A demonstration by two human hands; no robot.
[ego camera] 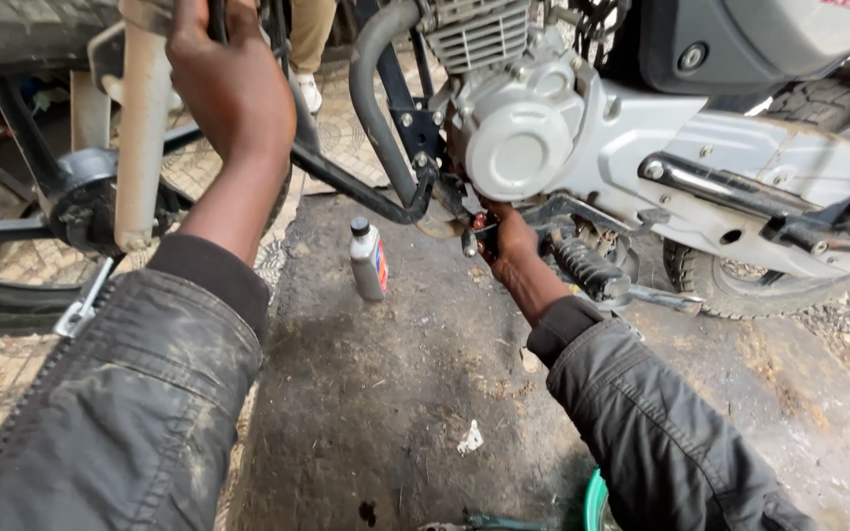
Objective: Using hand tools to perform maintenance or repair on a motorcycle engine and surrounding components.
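Closed around a dark tube high at far left, the left hand (223, 84) steadies the motorcycle. Right hand (506, 241) reaches under the engine (523, 147); its grip is hidden. Keep the bracing arm firm, wrist clear of the footpeg (587, 267).

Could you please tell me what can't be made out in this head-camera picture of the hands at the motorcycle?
- Right hand: fingertips hidden under the engine; whether they hold anything cannot be told.
- Left hand: its fingers are cut off by the top edge beside the fork leg; the grip is unseen.
- Grey bottle: label too small to make out.
- Green rim: mostly hidden by the right sleeve and cut by the bottom edge.
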